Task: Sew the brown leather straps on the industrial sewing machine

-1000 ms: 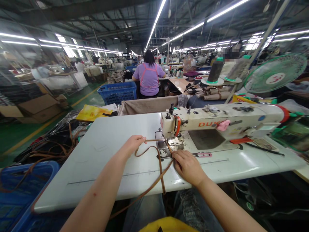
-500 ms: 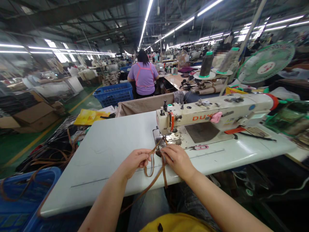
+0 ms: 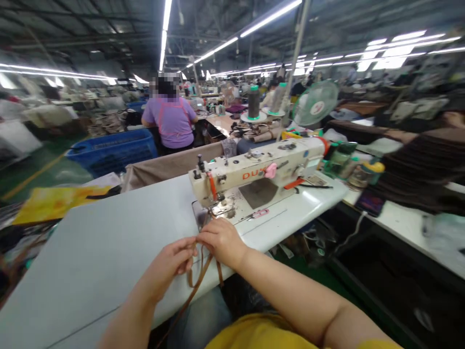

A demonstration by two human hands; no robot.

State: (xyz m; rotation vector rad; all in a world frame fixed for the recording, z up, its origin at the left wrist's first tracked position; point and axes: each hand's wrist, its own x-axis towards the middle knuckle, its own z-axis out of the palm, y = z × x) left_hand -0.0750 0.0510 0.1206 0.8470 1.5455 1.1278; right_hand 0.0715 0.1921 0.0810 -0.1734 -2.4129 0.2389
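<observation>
Brown narrow straps hang in loops over the table's front edge, running up under my fingers. My left hand is pinched on a strap, its fingertips meeting those of the other hand. My right hand is also closed on the strap, just in front of the needle area of a sewing machine. The strap ends between the fingers are mostly hidden. Thread snips with pink handles lie on the machine bed, to the right of my right hand.
The white tabletop stretches left. Yellow plastic lies past its far left edge. Behind are a blue basket and a seated person in purple. Thread cones and a fan stand behind the machine; a phone lies right.
The view has swung right, so the machine appears farther left. My hands have come together at the fingertips, and the strap once stretched from my left hand toward the needle no longer shows.
</observation>
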